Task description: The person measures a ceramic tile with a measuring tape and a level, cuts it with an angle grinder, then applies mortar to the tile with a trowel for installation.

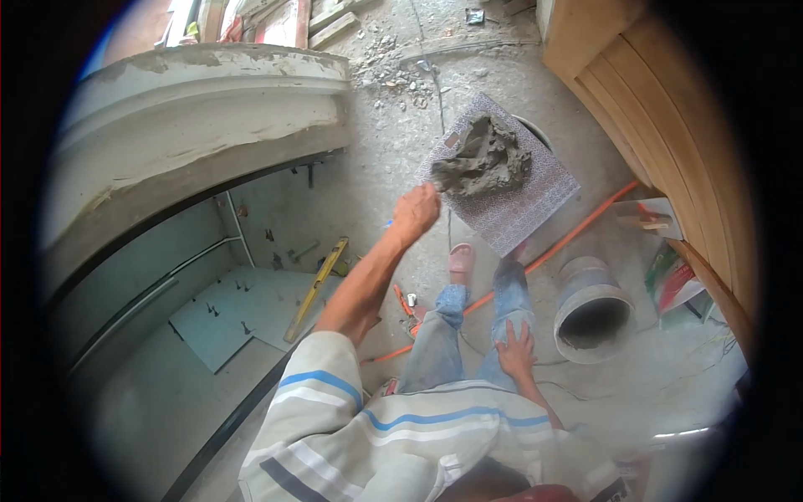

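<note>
My left hand (416,211) is closed round the handle of what looks like a trowel, mostly hidden by the fingers and grey mortar. It is at the left edge of a heap of wet mortar (493,159), which lies on a speckled square board or tile (523,209). My right hand (516,351) rests on my knee, fingers spread, holding nothing. The jeans and pink shoes below me stand near the board's lower corner.
A bucket (594,314) lies right of my knee. An orange strip (577,226) crosses the floor. At left are a yellow spirit level (316,289), pale tiles (209,322) with small clips, and a concrete ledge (209,109). Wooden panelling (669,109) curves along the right; rubble (401,79) lies above.
</note>
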Available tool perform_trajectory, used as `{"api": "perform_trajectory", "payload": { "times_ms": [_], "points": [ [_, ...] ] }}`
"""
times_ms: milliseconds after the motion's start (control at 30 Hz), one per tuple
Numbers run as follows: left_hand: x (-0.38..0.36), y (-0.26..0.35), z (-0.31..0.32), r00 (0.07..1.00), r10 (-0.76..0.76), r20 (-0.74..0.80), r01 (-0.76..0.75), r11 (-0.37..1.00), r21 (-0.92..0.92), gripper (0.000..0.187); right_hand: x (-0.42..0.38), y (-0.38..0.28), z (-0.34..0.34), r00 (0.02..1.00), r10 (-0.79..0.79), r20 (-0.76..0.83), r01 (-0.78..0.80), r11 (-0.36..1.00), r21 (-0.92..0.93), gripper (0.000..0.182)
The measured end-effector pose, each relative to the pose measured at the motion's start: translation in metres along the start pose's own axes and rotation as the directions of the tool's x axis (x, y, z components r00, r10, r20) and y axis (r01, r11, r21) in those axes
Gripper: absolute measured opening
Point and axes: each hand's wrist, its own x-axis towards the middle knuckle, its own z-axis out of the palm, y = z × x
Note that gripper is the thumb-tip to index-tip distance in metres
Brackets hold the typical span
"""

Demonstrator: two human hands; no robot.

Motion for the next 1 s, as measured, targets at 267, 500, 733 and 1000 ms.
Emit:
{"api": "perform_trajectory", "payload": {
  "times_ms": [267, 500, 733, 1000],
  "points": [
    [-0.023, -0.052, 0.006, 0.988, -0.142, 0.066, 0.141, 0.99, 0.016, 0.035, 0.002, 0.004, 0.012, 0.995, -0.083, -0.053, 0.086, 0.995, 0.058, 0.065],
    [-0.035, -0.077, 0.003, 0.972, -0.219, 0.085, 0.222, 0.975, -0.025, 0.038, 0.0, -0.001, 0.009, 0.995, -0.09, -0.051, 0.092, 0.995, 0.037, 0.064],
    [-0.032, -0.042, -0.014, 0.901, -0.37, 0.226, 0.425, 0.857, -0.292, 0.041, -0.001, -0.011, 0.016, 0.997, -0.071, -0.007, 0.071, 0.997, -0.017, 0.064],
    [-0.065, 0.003, 0.067, 0.803, -0.269, 0.531, 0.587, 0.511, -0.628, 0.043, -0.001, -0.009, 0.021, 0.996, -0.081, -0.044, 0.079, 0.996, -0.047, 0.063]
  ]
}}
